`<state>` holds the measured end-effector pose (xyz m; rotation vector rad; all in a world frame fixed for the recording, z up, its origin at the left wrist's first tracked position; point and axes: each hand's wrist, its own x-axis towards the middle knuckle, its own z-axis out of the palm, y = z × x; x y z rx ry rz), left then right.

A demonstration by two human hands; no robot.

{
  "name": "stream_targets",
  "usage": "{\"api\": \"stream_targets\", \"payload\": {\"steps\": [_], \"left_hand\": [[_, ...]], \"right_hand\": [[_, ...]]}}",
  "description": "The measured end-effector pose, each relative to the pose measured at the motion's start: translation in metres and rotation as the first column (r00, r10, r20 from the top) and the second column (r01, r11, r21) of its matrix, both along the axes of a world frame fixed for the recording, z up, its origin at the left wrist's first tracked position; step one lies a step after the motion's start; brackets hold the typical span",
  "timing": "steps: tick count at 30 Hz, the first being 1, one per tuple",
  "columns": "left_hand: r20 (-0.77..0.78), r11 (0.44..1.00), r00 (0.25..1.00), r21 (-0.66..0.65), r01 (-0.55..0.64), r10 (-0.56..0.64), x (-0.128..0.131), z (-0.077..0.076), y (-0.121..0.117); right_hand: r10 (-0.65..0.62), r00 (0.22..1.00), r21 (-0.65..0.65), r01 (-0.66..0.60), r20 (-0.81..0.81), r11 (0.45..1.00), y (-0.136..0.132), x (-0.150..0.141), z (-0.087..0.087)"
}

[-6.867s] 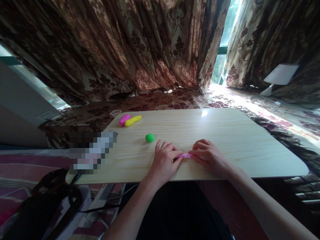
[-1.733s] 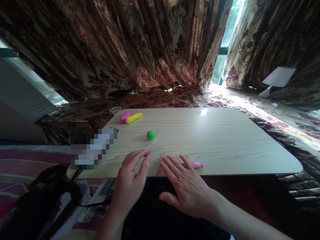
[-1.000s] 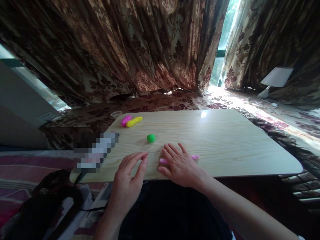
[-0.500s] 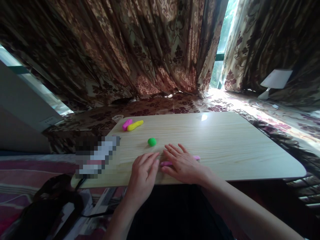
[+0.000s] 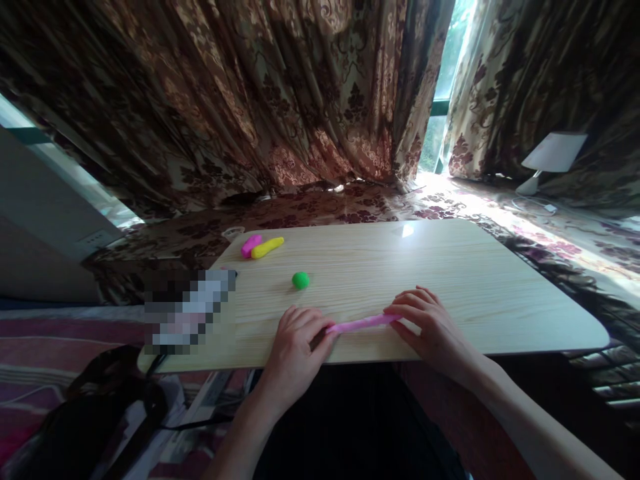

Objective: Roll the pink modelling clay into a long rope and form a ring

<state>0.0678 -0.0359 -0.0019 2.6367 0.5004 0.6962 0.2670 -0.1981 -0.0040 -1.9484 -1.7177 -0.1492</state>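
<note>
One head-worn camera looks forward and down across the table (image 5: 480,293)

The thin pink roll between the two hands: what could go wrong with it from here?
The pink roll might thin or snap if the left hand and right hand, pinching its ends, pull apart. It is near the front edge of the table, so it might fall if released. The green ball beyond the left hand could roll if bumped.
</note>
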Motion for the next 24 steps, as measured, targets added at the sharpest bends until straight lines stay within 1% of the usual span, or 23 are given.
{"api": "stream_targets", "payload": {"steps": [2, 6, 10, 12, 14, 17, 20, 24], "left_hand": [[0.006, 0.999, 1.000, 0.035, 0.004, -0.004, 0.006, 0.001, 0.001], [-0.013, 0.999, 1.000, 0.044, 0.012, -0.011, 0.013, 0.002, 0.000], [0.019, 0.999, 1.000, 0.036, -0.006, 0.006, 0.024, 0.007, -0.012], [-0.049, 0.998, 0.998, 0.053, 0.038, -0.036, 0.030, 0.007, -0.021], [-0.152, 0.992, 0.985, 0.083, 0.098, -0.085, 0.031, 0.004, -0.032], [-0.259, 0.978, 0.960, 0.144, 0.149, -0.108, 0.023, -0.004, -0.046], [-0.280, 0.966, 0.954, 0.202, 0.164, -0.103, 0.015, -0.009, -0.052], [-0.256, 0.963, 0.964, 0.236, 0.132, -0.070, 0.023, -0.007, -0.045]], "right_hand": [[-0.014, 1.000, 0.003, 0.014, 0.027, 1.000, -0.004, 0.003, 0.000], [-0.018, 0.992, -0.062, 0.027, 0.128, 0.998, -0.013, 0.004, 0.000], [-0.024, 0.984, -0.105, 0.043, 0.174, 0.994, -0.006, -0.006, -0.001], [0.010, 0.985, -0.154, 0.016, 0.171, 0.988, 0.000, -0.014, -0.002], [0.044, 0.986, -0.199, -0.011, 0.161, 0.980, 0.001, -0.022, -0.004], [0.095, 0.985, -0.232, -0.059, 0.147, 0.971, -0.010, -0.032, -0.006], [0.129, 0.982, -0.233, -0.095, 0.135, 0.968, -0.020, -0.036, -0.006], [0.081, 0.988, -0.234, -0.048, 0.132, 0.971, -0.009, -0.027, -0.005]]}}
